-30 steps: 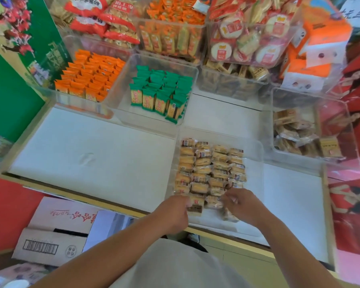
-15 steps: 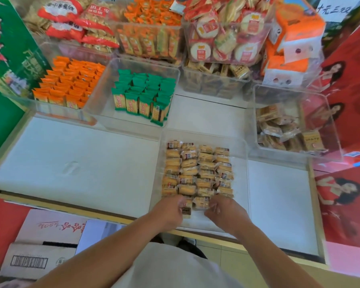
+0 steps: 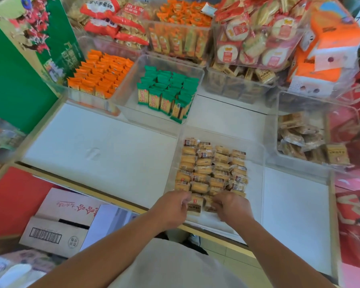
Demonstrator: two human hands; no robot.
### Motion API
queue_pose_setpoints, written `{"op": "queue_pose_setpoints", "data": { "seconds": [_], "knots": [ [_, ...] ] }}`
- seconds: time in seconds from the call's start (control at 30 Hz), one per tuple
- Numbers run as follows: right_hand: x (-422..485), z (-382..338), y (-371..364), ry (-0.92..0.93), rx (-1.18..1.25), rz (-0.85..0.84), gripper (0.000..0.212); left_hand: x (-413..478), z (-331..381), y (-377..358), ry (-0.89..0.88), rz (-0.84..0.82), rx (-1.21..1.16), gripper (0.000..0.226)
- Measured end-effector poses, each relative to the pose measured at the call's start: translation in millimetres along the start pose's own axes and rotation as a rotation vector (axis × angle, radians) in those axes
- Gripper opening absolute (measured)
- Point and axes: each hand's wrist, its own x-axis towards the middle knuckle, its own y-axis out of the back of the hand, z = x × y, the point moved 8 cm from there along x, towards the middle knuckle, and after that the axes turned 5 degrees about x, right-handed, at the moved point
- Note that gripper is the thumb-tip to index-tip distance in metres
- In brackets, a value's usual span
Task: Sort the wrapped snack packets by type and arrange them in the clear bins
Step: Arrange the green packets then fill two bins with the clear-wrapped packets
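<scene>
A clear bin (image 3: 256, 154) near the counter's front holds rows of small golden-brown wrapped packets (image 3: 212, 167). My left hand (image 3: 170, 206) and my right hand (image 3: 232, 205) sit at the bin's near end, fingers curled onto the front-row packets (image 3: 195, 206) between them. Whether either hand actually pinches a packet is hidden by the fingers. Further back, one clear bin (image 3: 133, 100) holds green packets (image 3: 166, 94) and another holds orange packets (image 3: 102, 73). At the right, a clear bin (image 3: 279, 154) has loose brown packets (image 3: 303, 138).
Stacked bins of mixed snacks (image 3: 252, 34) and orange tissue packs (image 3: 328, 50) fill the back. A green carton (image 3: 19, 59) stands at the left. White counter surface (image 3: 104, 150) spreads left of the near bin. A cardboard box (image 3: 58, 221) lies below the counter edge.
My right hand has drawn back to the near end of the bin and closer to my left hand; both now sit on the front-row packets. The camera view has shifted.
</scene>
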Motion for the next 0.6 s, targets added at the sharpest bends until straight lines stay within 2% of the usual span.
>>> {"op": "queue_pose_setpoints", "data": {
  "seconds": [0.37,0.5,0.6],
  "knots": [
    [1,6,3,-0.08,0.123,-0.082,0.018,-9,6,4,-0.029,0.036,0.023,0.029],
    [-4,19,20,-0.058,0.432,-0.156,0.021,-9,9,-3,-0.024,-0.008,0.009,0.033],
    [-35,44,52,-0.133,0.671,0.038,0.013,-10,8,-12,-0.015,-0.069,-0.033,0.032]
  ]
}}
